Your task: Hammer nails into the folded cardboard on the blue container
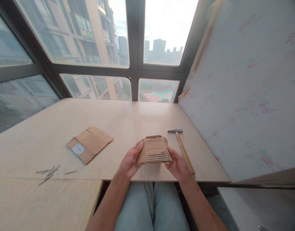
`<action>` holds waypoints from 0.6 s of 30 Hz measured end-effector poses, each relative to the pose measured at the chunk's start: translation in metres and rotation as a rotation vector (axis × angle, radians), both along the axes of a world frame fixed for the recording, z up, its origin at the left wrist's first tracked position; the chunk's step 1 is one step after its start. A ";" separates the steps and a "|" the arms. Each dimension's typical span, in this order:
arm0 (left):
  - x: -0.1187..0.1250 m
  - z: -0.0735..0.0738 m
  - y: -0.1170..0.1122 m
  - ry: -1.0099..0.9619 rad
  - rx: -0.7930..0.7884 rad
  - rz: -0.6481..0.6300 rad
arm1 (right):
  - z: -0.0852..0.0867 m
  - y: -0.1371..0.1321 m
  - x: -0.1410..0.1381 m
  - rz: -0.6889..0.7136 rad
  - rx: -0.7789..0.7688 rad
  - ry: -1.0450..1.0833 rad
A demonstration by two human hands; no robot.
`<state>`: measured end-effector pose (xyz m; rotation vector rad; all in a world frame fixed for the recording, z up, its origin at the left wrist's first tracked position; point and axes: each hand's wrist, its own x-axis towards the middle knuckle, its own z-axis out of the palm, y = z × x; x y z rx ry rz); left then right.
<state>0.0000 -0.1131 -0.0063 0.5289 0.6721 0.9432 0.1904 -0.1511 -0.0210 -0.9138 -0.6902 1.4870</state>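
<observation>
Between my two hands is a piece of brown corrugated cardboard (154, 149), its ridges running crosswise and its top edge torn. My left hand (131, 160) grips its left end, thumb on the near face. At the right end, my right hand (178, 163) is closed on it too, fingers partly behind and under. Just beyond my right hand lies a hammer (182, 147) with a grey metal head and a wooden handle. To the left, a flattened brown cardboard box (91, 144) with printing and a white label rests on the tabletop.
Several loose nails (49, 173) lie near the front left of the pale marble-look tabletop (123, 118). Windows (134, 57) rise at the back, and a flower-patterned wall (246, 96) bounds the right side. A light surface (258, 205) stands lower at the right.
</observation>
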 end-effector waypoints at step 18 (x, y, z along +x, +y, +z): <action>-0.019 -0.013 0.039 0.115 -0.097 -0.010 | 0.000 0.041 0.040 0.087 -0.166 -0.042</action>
